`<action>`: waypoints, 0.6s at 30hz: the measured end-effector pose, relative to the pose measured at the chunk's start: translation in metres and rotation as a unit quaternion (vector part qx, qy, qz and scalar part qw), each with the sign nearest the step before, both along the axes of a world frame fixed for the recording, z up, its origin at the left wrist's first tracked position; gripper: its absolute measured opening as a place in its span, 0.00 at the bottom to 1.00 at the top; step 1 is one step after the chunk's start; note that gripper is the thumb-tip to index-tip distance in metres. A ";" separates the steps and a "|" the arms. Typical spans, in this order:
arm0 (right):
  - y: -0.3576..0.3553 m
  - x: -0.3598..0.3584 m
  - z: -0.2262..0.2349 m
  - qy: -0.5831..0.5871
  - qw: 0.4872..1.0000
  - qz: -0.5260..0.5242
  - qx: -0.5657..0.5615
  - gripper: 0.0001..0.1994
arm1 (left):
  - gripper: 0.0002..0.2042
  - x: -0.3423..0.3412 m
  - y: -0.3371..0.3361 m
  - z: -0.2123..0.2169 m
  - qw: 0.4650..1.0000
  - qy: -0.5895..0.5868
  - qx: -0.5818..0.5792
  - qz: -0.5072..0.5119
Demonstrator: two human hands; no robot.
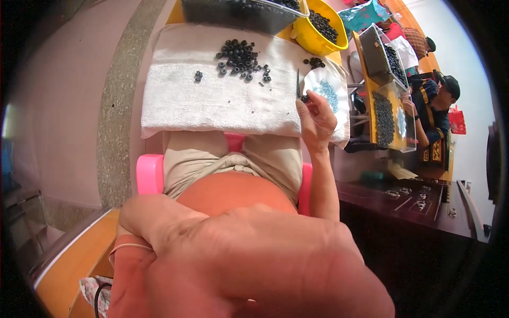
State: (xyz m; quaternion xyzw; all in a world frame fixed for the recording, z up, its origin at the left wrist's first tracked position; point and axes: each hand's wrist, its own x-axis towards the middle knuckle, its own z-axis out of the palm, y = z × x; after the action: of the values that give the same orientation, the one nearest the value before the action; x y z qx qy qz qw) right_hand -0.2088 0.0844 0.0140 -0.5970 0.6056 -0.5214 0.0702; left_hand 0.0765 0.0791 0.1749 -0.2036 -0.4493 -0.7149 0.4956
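Pinching a small black ring (305,98) in right hand (317,119) fingers beside the white towel (212,100), best kept steady; left hand (254,259) grip untellable.

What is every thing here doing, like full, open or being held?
Right hand: raised at the towel's edge, pinching a small black ring.
Left hand: close to the camera, blurred, grip unclear.
White towel: spread flat, black rings piled on it.
Yellow bowl: holds black rings.
Clear bin: open, holds dark rings.

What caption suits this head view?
Right hand pinches a small black ring beside a white towel strewn with rings.
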 end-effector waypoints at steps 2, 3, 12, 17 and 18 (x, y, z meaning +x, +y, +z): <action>0.000 -0.001 0.001 -0.002 1.000 0.002 -0.001 0.16 | 0.04 0.000 -0.005 0.000 1.000 -0.007 -0.021 0.003; -0.001 -0.001 0.003 0.004 1.000 0.001 -0.004 0.16 | 0.04 -0.001 -0.008 0.001 0.999 -0.010 -0.033 0.004; -0.033 -0.035 0.045 0.033 0.992 -0.067 -0.101 0.15 | 0.05 -0.023 0.003 -0.008 0.993 0.007 0.029 0.116; -0.089 -0.051 0.095 0.058 0.977 -0.111 -0.173 0.14 | 0.05 -0.040 -0.042 -0.041 0.959 -0.108 0.000 0.264; -0.107 -0.063 0.101 0.088 0.969 -0.132 -0.191 0.14 | 0.05 -0.044 -0.046 -0.048 0.958 -0.115 0.037 0.261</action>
State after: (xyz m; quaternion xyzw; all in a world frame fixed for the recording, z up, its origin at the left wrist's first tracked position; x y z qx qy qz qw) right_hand -0.2713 -0.0224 0.1147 -0.5577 0.5725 -0.5770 -0.1684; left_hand 0.0325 0.0327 0.1270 0.0231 -0.5140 -0.5951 0.6174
